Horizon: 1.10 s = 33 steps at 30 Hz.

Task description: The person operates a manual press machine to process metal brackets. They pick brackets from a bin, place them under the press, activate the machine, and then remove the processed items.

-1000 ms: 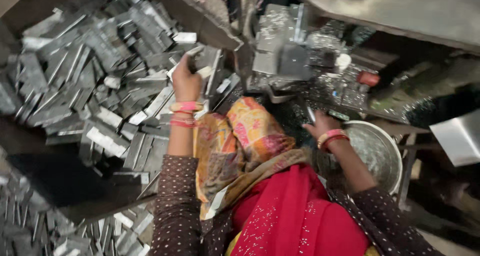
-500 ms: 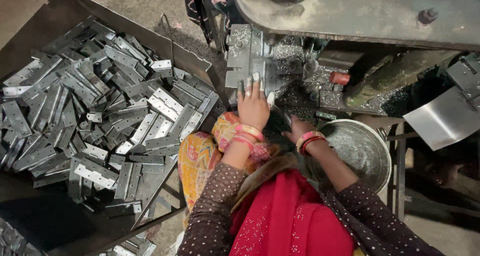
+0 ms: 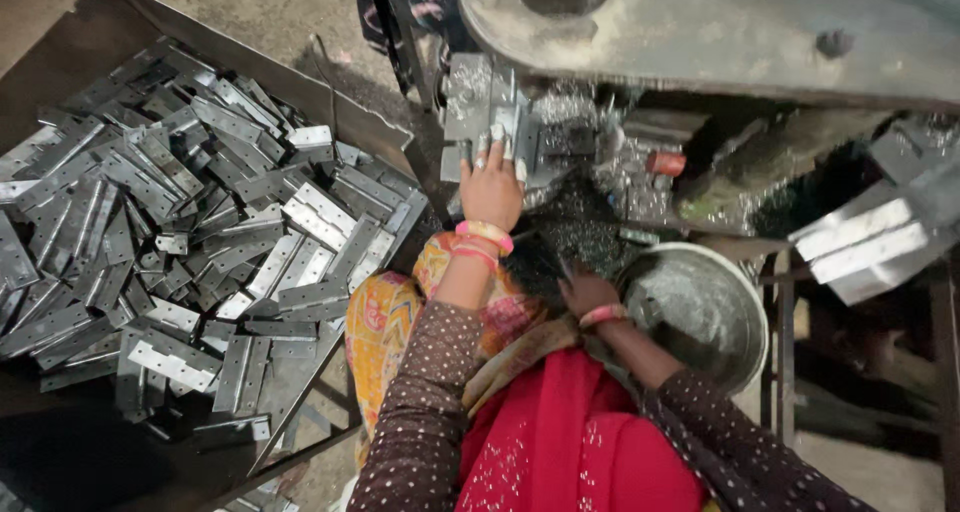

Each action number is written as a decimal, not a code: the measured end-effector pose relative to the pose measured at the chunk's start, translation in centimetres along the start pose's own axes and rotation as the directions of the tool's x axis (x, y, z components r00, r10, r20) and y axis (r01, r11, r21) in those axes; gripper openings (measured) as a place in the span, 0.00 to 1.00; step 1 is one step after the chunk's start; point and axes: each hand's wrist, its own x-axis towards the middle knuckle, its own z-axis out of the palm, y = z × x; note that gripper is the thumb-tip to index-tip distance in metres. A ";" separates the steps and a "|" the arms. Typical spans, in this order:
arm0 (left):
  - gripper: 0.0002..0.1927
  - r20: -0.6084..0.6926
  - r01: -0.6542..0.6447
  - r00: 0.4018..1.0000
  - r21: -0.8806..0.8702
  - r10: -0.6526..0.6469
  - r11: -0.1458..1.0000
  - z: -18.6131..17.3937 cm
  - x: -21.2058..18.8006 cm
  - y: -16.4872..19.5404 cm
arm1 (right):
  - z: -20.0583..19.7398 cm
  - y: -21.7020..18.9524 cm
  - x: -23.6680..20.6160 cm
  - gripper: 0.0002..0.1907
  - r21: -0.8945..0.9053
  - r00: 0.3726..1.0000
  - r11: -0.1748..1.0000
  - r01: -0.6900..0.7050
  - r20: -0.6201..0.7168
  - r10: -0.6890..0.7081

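My left hand (image 3: pixel 490 187) reaches up onto the bed of a grey press machine (image 3: pixel 700 32). Its fingers lie over a flat metal hinge plate (image 3: pixel 468 112) and hold it against the tooling. My right hand (image 3: pixel 585 294) rests lower, at the left rim of a round steel bowl (image 3: pixel 700 312), beside dark metal shavings (image 3: pixel 575 234). Its fingers are curled, and what they hold is hidden. Both wrists carry pink bangles. A heap of several grey hinge plates (image 3: pixel 200 232) fills the dark tray on my left.
The tray's raised metal rim (image 3: pixel 300 84) runs between the heap and the machine. A small red cylinder (image 3: pixel 665 162) lies on the machine bed. Bent sheet-metal pieces (image 3: pixel 870 242) jut out at the right. Another person's patterned cloth (image 3: pixel 400 2) shows at the top.
My left hand left the hinge heap and moved right and up onto the machine bed with a plate. My right hand stayed near the bowl. The view shifted toward the machine.
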 end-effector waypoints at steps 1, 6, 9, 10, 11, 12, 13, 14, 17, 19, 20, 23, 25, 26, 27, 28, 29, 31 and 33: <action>0.21 -0.004 0.001 1.000 -0.008 -0.001 1.000 0.0 0.0 -0.1 | 0.1 -0.1 0.0 0.31 -0.024 1.000 1.000 -0.003 0.002 0.003; 0.18 0.006 -0.045 0.999 0.018 0.044 0.999 0.0 -1.2 -0.1 | -1.1 -0.4 0.7 0.37 -0.011 0.949 0.972 -0.236 0.213 0.233; 0.17 -0.019 -0.032 0.999 0.026 0.032 0.999 0.0 -0.8 0.1 | -3.5 -0.6 2.6 0.33 -0.058 0.950 0.978 -0.200 0.235 0.208; 0.16 -0.019 -0.022 1.000 0.026 0.023 0.999 0.1 -0.5 0.2 | -4.2 -0.5 3.1 0.32 -0.045 0.954 0.981 -0.191 0.228 0.196; 0.18 -0.036 -0.019 0.999 0.035 0.020 0.999 0.1 -0.3 0.2 | -4.6 -0.5 3.4 0.32 -0.035 0.958 0.982 -0.183 0.220 0.186; 0.20 -0.058 -0.015 0.998 0.042 0.017 0.999 0.2 0.5 0.3 | -4.7 -0.5 3.4 0.31 -0.014 0.964 0.985 -0.172 0.202 0.171; 0.21 -0.085 -0.010 0.996 0.048 0.015 0.999 0.2 1.3 0.3 | -4.6 -0.4 3.3 0.31 0.004 0.971 0.987 -0.158 0.180 0.155; 0.22 -0.097 -0.019 0.995 0.048 0.024 0.999 0.3 1.6 0.3 | -4.1 -0.4 2.9 0.31 0.022 0.978 0.989 -0.143 0.157 0.138; 0.22 -0.152 -0.042 0.987 0.055 0.050 0.998 0.3 2.4 0.3 | -1.5 -0.2 0.7 0.24 0.016 0.924 0.944 -0.331 0.207 0.321; 0.23 -0.212 -0.047 0.975 0.067 0.060 0.997 0.3 2.4 0.1 | -0.2 0.2 -0.2 0.21 0.029 0.959 0.964 -0.263 0.114 0.258; 0.21 -0.175 -0.037 0.984 0.057 0.046 0.998 0.2 2.4 0.0 | 0.3 0.2 -0.6 0.20 0.040 0.971 0.972 -0.231 0.074 0.228; 0.17 -0.062 -0.043 0.997 0.030 0.045 0.999 -0.1 1.9 0.0 | -0.2 0.1 -0.3 0.21 -0.012 0.981 0.984 -0.179 0.079 0.179; 0.17 -0.036 -0.058 0.998 0.051 0.059 0.997 -0.4 1.4 0.2 | -1.6 0.0 0.7 0.24 -0.031 0.987 0.990 -0.140 0.082 0.142; 0.18 -0.092 -0.055 0.994 0.072 0.061 0.996 -0.5 1.3 0.4 | -2.6 -0.3 1.4 0.26 -0.042 0.989 0.992 -0.116 0.083 0.119; 0.18 -0.145 -0.048 0.988 0.097 0.062 0.994 -0.6 1.2 0.5 | -3.6 -0.6 2.1 0.26 -0.021 0.981 0.989 -0.145 0.126 0.147; 0.18 -0.187 -0.043 0.980 0.120 0.065 0.992 -0.7 1.1 0.6 | -4.5 -0.8 2.7 0.26 0.001 0.968 0.983 -0.182 0.176 0.179; 0.18 -0.147 -0.041 0.987 0.110 0.057 0.993 -0.7 1.1 0.7 | -5.2 -1.1 3.0 0.27 0.022 0.949 0.974 -0.226 0.231 0.215; 0.18 -0.079 -0.032 0.996 0.090 0.039 0.995 -0.6 1.2 0.7 | -5.7 -1.5 3.1 0.28 -0.036 0.953 0.978 -0.204 0.223 0.207; 0.18 -0.020 -0.022 1.000 0.084 0.023 0.996 -0.4 1.5 0.6 | -5.0 -1.5 2.6 0.29 -0.024 0.946 0.974 -0.227 0.232 0.226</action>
